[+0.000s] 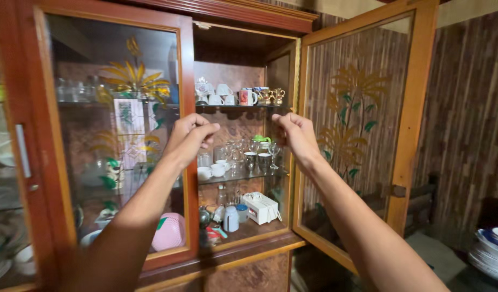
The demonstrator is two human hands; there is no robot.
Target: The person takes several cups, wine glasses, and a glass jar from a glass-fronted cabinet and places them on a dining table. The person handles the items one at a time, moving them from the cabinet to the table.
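— Arms first: you hold both out toward the wooden cabinet (243, 254), raised in front of its open section. What are the fingers doing?

— Your left hand (190, 135) is curled into a loose fist, fingertips pinched together, nothing visible in it. Your right hand (295, 132) is curled the same way, also seemingly empty.

— Why can you reach in?

— The glass door (357, 124) on the right stands swung wide, so the shelves lie exposed behind your hands.

— And what sits inside?

— Bottom shelf: a white boxy appliance (261, 207) and small jars. Middle glass shelf: stemmed glasses (259, 154) and white cups (213, 170). Top shelf, farthest up: mugs (232, 96) in a row.
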